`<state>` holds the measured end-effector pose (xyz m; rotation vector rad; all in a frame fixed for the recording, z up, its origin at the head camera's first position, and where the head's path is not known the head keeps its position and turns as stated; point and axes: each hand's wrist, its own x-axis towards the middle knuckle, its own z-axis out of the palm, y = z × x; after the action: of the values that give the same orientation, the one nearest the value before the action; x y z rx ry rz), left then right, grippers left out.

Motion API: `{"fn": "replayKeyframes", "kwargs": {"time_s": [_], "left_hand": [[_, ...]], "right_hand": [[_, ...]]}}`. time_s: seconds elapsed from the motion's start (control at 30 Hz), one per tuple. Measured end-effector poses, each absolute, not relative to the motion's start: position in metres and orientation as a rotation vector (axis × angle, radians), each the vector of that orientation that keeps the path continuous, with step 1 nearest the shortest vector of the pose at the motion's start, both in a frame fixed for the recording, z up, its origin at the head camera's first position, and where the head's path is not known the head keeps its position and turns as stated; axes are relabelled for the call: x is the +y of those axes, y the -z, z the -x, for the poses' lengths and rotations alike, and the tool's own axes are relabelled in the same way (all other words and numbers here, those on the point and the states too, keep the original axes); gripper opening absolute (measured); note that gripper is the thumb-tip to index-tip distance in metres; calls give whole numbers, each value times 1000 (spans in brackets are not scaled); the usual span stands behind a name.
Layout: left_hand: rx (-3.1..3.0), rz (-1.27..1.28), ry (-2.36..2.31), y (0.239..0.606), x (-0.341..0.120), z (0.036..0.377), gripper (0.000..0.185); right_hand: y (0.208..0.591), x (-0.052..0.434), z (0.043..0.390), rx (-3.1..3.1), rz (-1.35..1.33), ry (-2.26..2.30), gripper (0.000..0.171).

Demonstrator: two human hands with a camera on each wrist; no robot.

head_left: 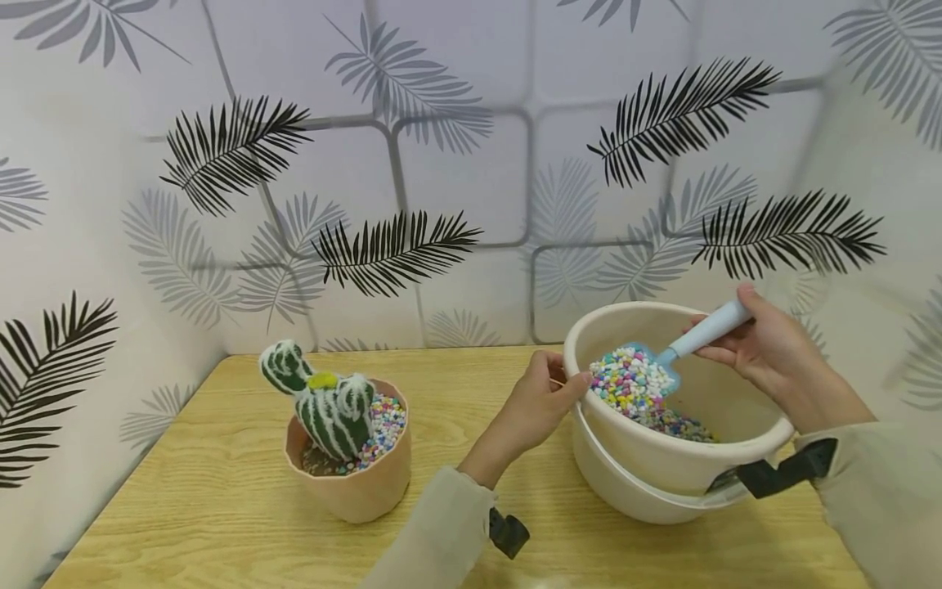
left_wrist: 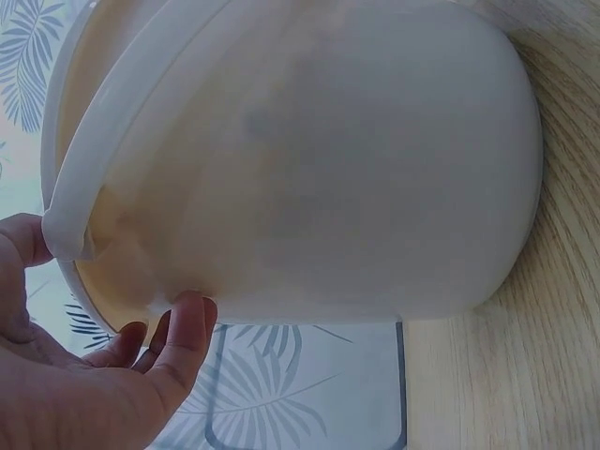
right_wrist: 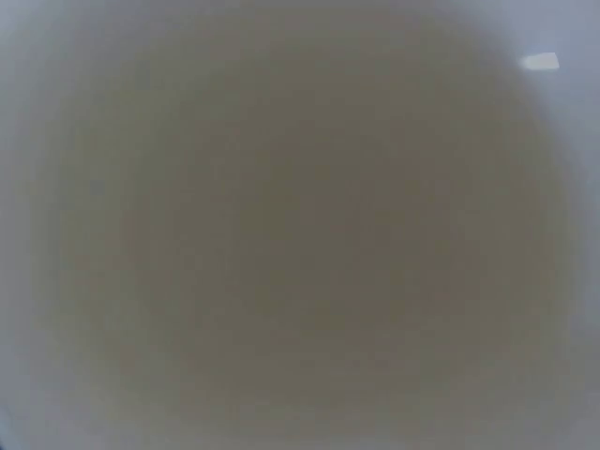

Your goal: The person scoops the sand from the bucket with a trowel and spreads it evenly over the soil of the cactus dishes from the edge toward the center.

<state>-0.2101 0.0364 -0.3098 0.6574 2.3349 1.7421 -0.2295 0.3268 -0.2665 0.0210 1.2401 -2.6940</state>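
Head view, nearest first: your left hand [head_left: 540, 401] curls over the near rim of the tilted cream bucket [head_left: 706, 458], thumb inside, fingers under the lip; keep that grip there, since the smooth plastic looks slippery and the pebble load probably weighs it forward on the wooden surface [head_left: 221, 507]. Farther in, your right hand [head_left: 765, 348] pinches the blue scoop [head_left: 666, 360] by its handle, heaped with loose coloured pebbles [head_left: 629, 380] that will likely spill if tipped.

Pot [head_left: 353, 483] left of bucket [head_left: 662, 483]
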Motion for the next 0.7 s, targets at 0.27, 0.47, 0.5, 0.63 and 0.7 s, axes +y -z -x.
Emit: {"fn": "replayKeyframes", "kwargs": {"time_s": [0.27,0.47,0.5,0.63,0.7], "left_hand": [[2336,-657,-1751,310,35,211,38],[2330,-670,-1759,312,35,212,36],[2332,-676,-1756,312,35,212,37],[2336,-676,-1746,311,36,211,38],[2335,-677,-1741,311,36,211,38]], "right_hand": [[266,327,229,1175,-58,2749,23],[266,328,229,1089,-66,2792,26],[266,329,229,1081,-69,2797,27],[266,331,230,1061,-70,2807,29],[267,333,229,1043,-71,2809,29]]}}
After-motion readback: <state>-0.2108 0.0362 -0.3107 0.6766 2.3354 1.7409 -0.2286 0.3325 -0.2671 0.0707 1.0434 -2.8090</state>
